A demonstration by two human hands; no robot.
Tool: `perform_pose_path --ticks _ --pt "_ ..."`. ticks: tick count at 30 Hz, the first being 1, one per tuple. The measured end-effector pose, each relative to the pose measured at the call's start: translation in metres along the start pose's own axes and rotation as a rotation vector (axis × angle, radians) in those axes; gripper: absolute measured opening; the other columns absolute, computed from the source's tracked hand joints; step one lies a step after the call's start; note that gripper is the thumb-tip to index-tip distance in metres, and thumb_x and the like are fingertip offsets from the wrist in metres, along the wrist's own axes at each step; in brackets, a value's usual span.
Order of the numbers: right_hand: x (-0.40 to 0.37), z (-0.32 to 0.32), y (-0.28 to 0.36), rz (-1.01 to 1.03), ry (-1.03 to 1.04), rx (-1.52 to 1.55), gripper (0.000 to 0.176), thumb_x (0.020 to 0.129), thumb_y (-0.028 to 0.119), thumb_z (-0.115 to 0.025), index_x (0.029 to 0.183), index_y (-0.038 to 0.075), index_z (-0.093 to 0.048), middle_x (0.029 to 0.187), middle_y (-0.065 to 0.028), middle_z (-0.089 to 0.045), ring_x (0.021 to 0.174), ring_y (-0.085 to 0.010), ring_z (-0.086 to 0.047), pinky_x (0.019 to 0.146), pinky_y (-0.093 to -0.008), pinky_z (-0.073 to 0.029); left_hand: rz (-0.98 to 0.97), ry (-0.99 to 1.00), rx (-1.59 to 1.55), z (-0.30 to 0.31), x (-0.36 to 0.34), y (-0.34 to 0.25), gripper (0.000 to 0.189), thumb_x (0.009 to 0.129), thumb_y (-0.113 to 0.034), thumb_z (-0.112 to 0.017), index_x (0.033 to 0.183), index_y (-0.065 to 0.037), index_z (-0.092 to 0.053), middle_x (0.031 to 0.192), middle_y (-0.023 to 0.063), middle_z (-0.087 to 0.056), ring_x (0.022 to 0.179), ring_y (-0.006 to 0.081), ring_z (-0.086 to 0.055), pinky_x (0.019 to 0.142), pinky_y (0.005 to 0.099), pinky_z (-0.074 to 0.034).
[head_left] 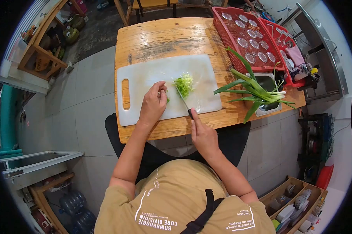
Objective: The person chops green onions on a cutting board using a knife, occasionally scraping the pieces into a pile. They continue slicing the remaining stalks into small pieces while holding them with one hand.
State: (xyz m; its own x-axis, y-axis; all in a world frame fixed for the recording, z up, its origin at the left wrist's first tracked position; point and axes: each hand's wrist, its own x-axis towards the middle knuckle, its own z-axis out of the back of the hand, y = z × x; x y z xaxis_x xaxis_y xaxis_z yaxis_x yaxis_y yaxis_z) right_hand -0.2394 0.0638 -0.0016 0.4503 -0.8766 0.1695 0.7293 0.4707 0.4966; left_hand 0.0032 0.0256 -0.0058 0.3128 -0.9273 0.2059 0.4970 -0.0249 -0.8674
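Observation:
My right hand (204, 136) grips the black handle of a knife (182, 98), whose blade points up and left across the white cutting board (141, 70). Beside the blade lies a small pile of chopped spring onion (184, 84), pale and bright green. My left hand (153, 103) rests on the board left of the blade, fingers curled together. A bit of green spring onion (168, 100) shows at its fingertips; the rest is hidden under the hand. Whole spring onions (258, 89) lie across a metal container (266, 82) to the right.
The board lies on a wooden table (160, 37). A red crate (238, 39) of upturned glasses stands at the back right, beside another red basket (275, 33) with a pink cloth (295, 55). My legs are under the table's near edge.

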Motion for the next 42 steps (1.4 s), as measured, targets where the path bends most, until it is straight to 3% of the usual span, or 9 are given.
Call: perform_pose_path --ticks 4,8,11,14,16,19,25,28,42 --pt "0.004 0.014 0.002 -0.107 0.037 0.091 0.053 0.114 0.021 -0.06 0.167 0.022 -0.053 0.076 -0.0223 -0.07 0.067 -0.0431 -0.071 0.064 -0.0519 -0.056 -0.092 0.004 -0.018 -0.007 0.001 0.0 0.028 0.103 0.001 -0.063 0.131 0.003 -0.069 0.115 0.0198 -0.078 0.1 0.0331 -0.078 0.088 0.0404 -0.065" --pt "0.005 0.021 0.004 -0.159 0.037 0.198 0.05 0.116 0.022 -0.058 0.167 0.021 -0.054 0.074 -0.0219 -0.067 0.062 -0.0392 -0.067 0.062 -0.0478 -0.054 -0.112 0.07 0.015 -0.008 0.001 -0.014 0.027 0.102 0.001 -0.066 0.128 0.0 -0.072 0.116 0.0182 -0.078 0.105 0.0313 -0.076 0.096 0.0401 -0.06" --pt "0.008 0.028 0.006 -0.243 0.068 0.335 0.049 0.116 0.024 -0.057 0.165 0.015 -0.055 0.069 -0.0236 -0.066 0.064 -0.0451 -0.069 0.062 -0.0532 -0.053 -0.352 0.074 0.127 -0.011 -0.002 -0.021 0.029 0.097 0.002 -0.07 0.125 -0.003 -0.076 0.119 0.0169 -0.076 0.114 0.035 -0.072 0.101 0.043 -0.057" --pt "0.012 0.032 0.005 -0.284 0.064 0.42 0.046 0.118 0.025 -0.055 0.163 0.015 -0.057 0.069 -0.0234 -0.064 0.06 -0.0377 -0.066 0.063 -0.0468 -0.052 -0.371 0.123 0.201 -0.014 -0.004 -0.027 0.036 0.093 0.002 -0.073 0.127 -0.007 -0.079 0.123 0.0153 -0.073 0.12 0.0354 -0.068 0.106 0.0453 -0.053" --pt "0.013 0.033 0.005 -0.357 0.071 0.586 0.046 0.12 0.027 -0.054 0.164 0.013 -0.057 0.069 -0.0174 -0.057 0.059 -0.023 -0.057 0.063 -0.0398 -0.05 -0.457 0.083 0.32 -0.017 -0.004 -0.024 0.04 0.091 0.002 -0.074 0.129 -0.009 -0.08 0.124 0.0138 -0.071 0.121 0.0346 -0.066 0.107 0.0464 -0.052" --pt "0.012 0.031 -0.002 -0.438 0.103 0.735 0.047 0.12 0.029 -0.054 0.165 0.013 -0.056 0.071 -0.0093 -0.051 0.062 -0.0143 -0.049 0.062 -0.0362 -0.047 -0.432 0.05 0.366 -0.021 -0.002 -0.018 0.042 0.091 0.003 -0.074 0.13 -0.01 -0.081 0.125 0.0144 -0.07 0.122 0.0342 -0.065 0.108 0.0471 -0.051" --pt "0.011 0.039 -0.003 -0.549 0.144 0.994 0.048 0.122 0.028 -0.053 0.166 0.01 -0.055 0.073 0.0039 -0.048 0.064 -0.0057 -0.047 0.058 -0.0281 -0.043 -0.428 0.052 0.33 -0.02 0.0 -0.019 0.045 0.09 0.0 -0.073 0.133 -0.009 -0.079 0.124 0.0146 -0.068 0.121 0.0329 -0.064 0.107 0.0463 -0.049" --pt "0.01 0.034 -0.002 -0.517 0.118 1.055 0.05 0.123 0.029 -0.05 0.167 0.007 -0.052 0.071 0.0092 -0.042 0.058 -0.0026 -0.039 0.051 -0.0232 -0.034 -0.478 0.058 0.373 -0.023 -0.001 -0.027 0.047 0.089 0.003 -0.073 0.134 -0.009 -0.078 0.123 0.0141 -0.069 0.12 0.0346 -0.064 0.107 0.0471 -0.051" --pt "0.004 0.047 0.001 -0.557 0.153 1.064 0.047 0.122 0.026 -0.052 0.164 0.006 -0.056 0.078 0.0064 -0.047 0.064 -0.0038 -0.045 0.058 -0.0255 -0.04 -0.424 0.042 0.375 -0.023 0.002 -0.016 0.042 0.088 0.004 -0.073 0.128 -0.007 -0.08 0.12 0.0137 -0.068 0.116 0.0331 -0.064 0.105 0.0464 -0.051"
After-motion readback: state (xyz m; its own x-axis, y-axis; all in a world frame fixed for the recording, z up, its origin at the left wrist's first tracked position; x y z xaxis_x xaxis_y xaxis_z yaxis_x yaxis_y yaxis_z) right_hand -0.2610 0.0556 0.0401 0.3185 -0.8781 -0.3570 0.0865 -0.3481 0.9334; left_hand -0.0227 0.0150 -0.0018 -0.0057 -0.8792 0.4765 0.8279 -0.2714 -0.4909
